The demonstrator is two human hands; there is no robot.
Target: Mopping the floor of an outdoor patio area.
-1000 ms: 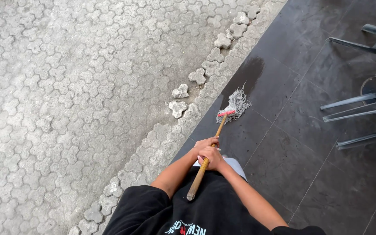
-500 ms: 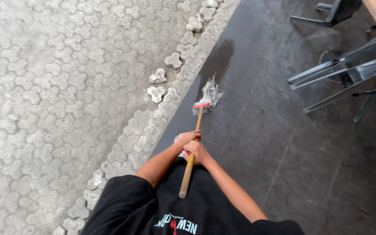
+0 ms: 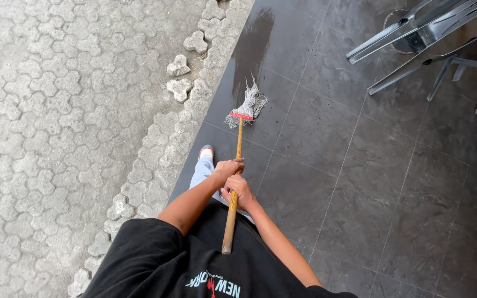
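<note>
Both my hands grip the wooden handle of a mop [image 3: 237, 142]. My left hand [image 3: 228, 167] is the upper one on the shaft, and my right hand [image 3: 238, 189] sits just below it. The mop's pale string head [image 3: 249, 104], with a red collar, rests on dark floor tiles [image 3: 327, 165] ahead of me, at the near end of a wet streak [image 3: 252, 44]. My foot in a light shoe [image 3: 206, 152] stands left of the handle.
Grey interlocking paving stones [image 3: 56, 110] lie to the left, with loose broken pieces [image 3: 179, 66] along their edge. Metal chair and table legs [image 3: 415, 38] stand at the upper right on the dark tiles.
The view has swung left and forward, so the mop head now lies more centrally and the chair legs sit higher right. Both hands stay on the handle as the mop moves along the tile.
</note>
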